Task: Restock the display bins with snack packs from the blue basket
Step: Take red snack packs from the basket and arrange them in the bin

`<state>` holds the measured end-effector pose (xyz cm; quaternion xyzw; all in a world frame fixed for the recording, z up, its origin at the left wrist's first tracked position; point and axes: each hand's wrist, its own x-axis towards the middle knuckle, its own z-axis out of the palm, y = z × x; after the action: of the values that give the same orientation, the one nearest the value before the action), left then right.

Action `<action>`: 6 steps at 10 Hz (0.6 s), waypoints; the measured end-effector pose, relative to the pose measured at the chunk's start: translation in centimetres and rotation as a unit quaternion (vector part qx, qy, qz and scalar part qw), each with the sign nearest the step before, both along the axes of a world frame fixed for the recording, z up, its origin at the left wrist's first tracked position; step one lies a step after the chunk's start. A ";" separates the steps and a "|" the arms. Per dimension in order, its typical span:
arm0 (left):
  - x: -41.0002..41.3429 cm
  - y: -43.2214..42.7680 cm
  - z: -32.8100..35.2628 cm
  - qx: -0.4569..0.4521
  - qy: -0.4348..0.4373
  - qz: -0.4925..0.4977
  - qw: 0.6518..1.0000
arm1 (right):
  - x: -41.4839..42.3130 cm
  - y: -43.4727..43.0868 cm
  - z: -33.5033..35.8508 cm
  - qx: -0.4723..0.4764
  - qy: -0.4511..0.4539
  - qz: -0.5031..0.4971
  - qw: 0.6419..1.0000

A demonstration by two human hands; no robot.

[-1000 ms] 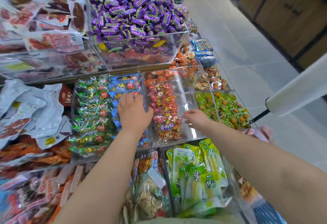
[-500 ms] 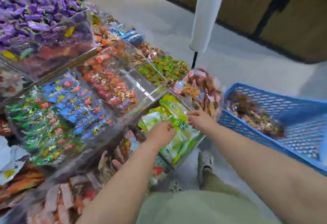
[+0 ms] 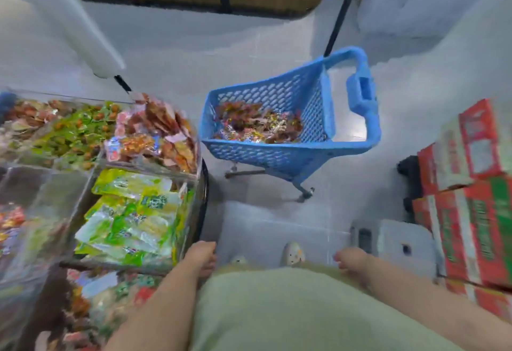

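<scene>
Two bare hands hang low at the person's waist: the left hand (image 3: 201, 257) just beside the clear plastic display bin (image 3: 191, 206) of green snack packs (image 3: 130, 220), the right hand (image 3: 350, 259) well apart. Both look loosely curled and empty, though blurred. The blue perforated plastic basket (image 3: 277, 154) stands on the grey floor (image 3: 249, 45), mixed snack packs (image 3: 257, 126) heaped inside.

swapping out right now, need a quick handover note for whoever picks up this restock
left hand: low beside the bins' edge, holds nothing.
right hand: low at the waist, holds nothing.
blue basket: on the floor ahead, snack packs lying in its bottom.
Done: the bin of green packs looks well filled.
Left: the clear bin beside it shows bare space; carry packs over from the basket.
</scene>
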<state>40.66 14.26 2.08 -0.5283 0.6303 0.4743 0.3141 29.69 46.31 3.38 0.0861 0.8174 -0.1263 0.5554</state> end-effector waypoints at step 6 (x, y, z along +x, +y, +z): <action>-16.7 -0.8 -0.5 0.014 -0.009 -0.246 0.969 | -10.3 -1.6 -1.0 -0.019 -0.010 -0.257 0.966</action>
<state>23.95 13.47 1.60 -0.3573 0.7312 0.3865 0.4339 19.42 44.69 2.36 0.2839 0.7597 -0.2793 0.5141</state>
